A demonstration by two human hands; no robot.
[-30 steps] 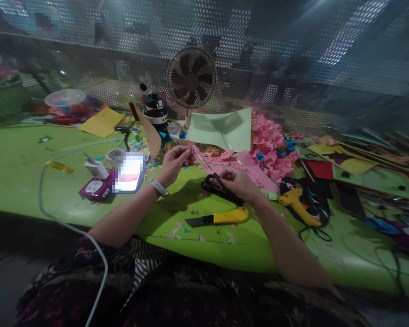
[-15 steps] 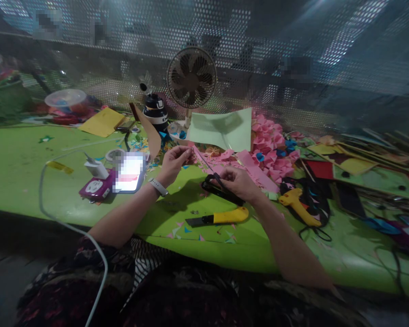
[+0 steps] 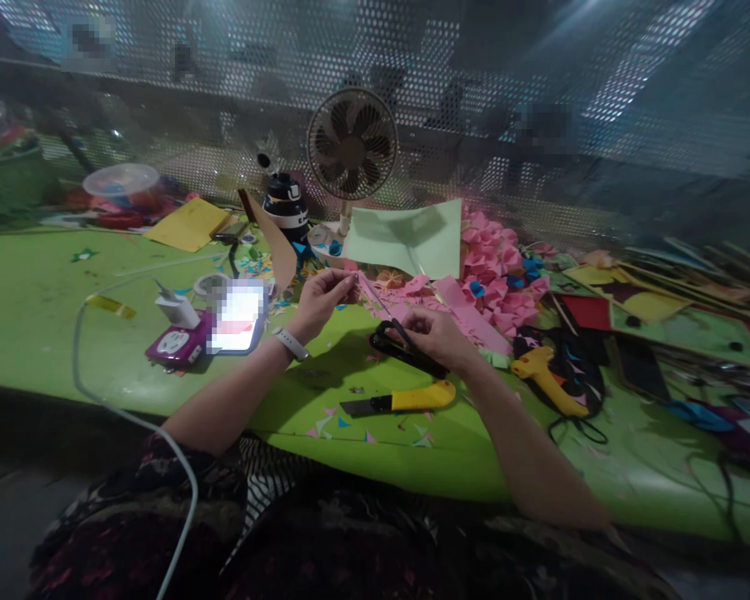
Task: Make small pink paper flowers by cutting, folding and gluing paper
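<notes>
My left hand (image 3: 322, 301) is raised over the green table (image 3: 50, 325), fingers pinched on a small pink paper piece (image 3: 363, 288). My right hand (image 3: 436, 335) grips black-handled scissors (image 3: 395, 338), whose blades point up at the pink paper. A smartwatch sits on my left wrist. A yellow utility knife (image 3: 406, 399) lies on the table just below both hands.
A pile of pink paper flowers (image 3: 498, 271) and a pale green sheet (image 3: 412, 238) lie behind the hands. A small fan (image 3: 351, 146), a black bottle (image 3: 285, 207), a lit phone (image 3: 237, 317), a charger with white cable, a yellow glue gun (image 3: 547, 377) and coloured paper surround them.
</notes>
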